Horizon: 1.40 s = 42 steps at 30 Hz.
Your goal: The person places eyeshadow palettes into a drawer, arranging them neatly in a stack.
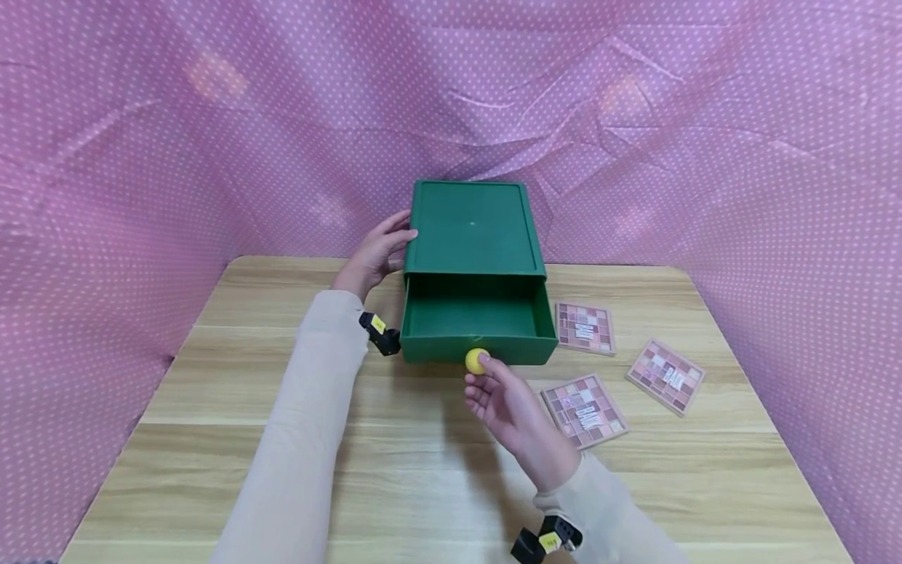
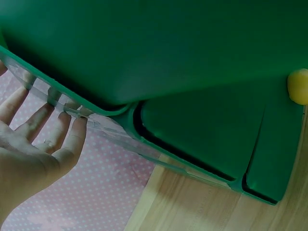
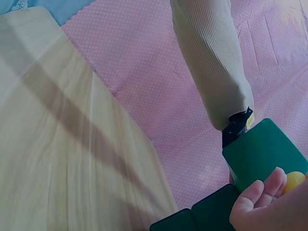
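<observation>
A green box (image 1: 470,235) sits at the back of the table, its drawer (image 1: 437,350) pulled out toward me. Nothing lies on the part of the drawer floor that shows. My left hand (image 1: 373,254) rests along the box's left side with fingers spread. In the left wrist view its fingertips (image 2: 79,122) touch a see-through side panel (image 2: 110,126). At the middle of the drawer front, my right hand (image 1: 517,411) pinches a round yellow knob (image 1: 475,361) between thumb and fingers. The right wrist view shows that knob (image 3: 294,180) partly hidden by the hand.
Three flat pink checkered cases lie on the wooden table (image 1: 247,376) to the right: one (image 1: 585,327) beside the drawer, one (image 1: 665,376) farther right, one (image 1: 585,411) by my right wrist. A pink dotted cloth (image 1: 338,141) surrounds the table's back and sides.
</observation>
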### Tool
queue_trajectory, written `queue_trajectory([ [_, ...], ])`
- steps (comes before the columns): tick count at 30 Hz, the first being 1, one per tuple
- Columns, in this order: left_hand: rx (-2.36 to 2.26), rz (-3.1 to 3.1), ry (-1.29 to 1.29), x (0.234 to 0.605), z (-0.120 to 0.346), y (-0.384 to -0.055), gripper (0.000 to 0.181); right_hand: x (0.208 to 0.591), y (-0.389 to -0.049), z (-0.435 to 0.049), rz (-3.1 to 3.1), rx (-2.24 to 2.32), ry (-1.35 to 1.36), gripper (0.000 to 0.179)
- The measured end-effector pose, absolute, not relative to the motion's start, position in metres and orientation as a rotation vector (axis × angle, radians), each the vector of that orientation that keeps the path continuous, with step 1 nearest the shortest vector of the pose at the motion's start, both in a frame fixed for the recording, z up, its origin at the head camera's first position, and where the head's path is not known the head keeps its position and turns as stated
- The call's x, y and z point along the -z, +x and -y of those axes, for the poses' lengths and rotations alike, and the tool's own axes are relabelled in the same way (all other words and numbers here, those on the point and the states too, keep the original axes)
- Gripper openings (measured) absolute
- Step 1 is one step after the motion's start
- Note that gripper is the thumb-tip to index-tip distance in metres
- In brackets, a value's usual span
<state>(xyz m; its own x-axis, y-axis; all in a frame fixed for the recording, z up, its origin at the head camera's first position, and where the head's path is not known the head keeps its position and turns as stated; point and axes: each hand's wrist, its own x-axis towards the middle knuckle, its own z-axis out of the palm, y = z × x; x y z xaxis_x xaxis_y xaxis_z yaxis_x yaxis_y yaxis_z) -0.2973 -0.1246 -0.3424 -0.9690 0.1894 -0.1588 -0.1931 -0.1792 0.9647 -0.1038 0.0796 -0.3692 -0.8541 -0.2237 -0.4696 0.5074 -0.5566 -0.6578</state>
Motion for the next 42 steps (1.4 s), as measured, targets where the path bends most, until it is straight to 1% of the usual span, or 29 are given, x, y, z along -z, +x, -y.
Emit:
queue_trajectory([
  [12,-2.226,-1.815,-0.005,0.342,0.126,-0.298,0.054,0.373,-0.088,-0.079,-1.162,2.384,0.447,0.026],
  [19,-2.225,-1.826,0.001,0.342,0.126,-0.298,0.053,0.375,-0.082,-0.079,-1.150,2.381,0.443,0.030],
  [24,-2.227,-1.827,0.006,0.342,0.126,-0.299,0.053,0.376,-0.077,-0.079,-1.146,2.370,0.428,0.025],
  [30,-2.233,-1.826,0.009,0.343,0.126,-0.300,0.053,0.378,-0.071,-0.079,-1.141,2.371,0.416,0.025],
  [37,-2.237,-1.816,0.003,0.344,0.126,-0.301,0.053,0.379,-0.065,-0.081,-1.118,2.368,0.408,0.017],
  [42,-2.244,-1.810,0.007,0.344,0.127,-0.302,0.053,0.379,-0.063,-0.082,-1.109,2.366,0.405,0.016],
])
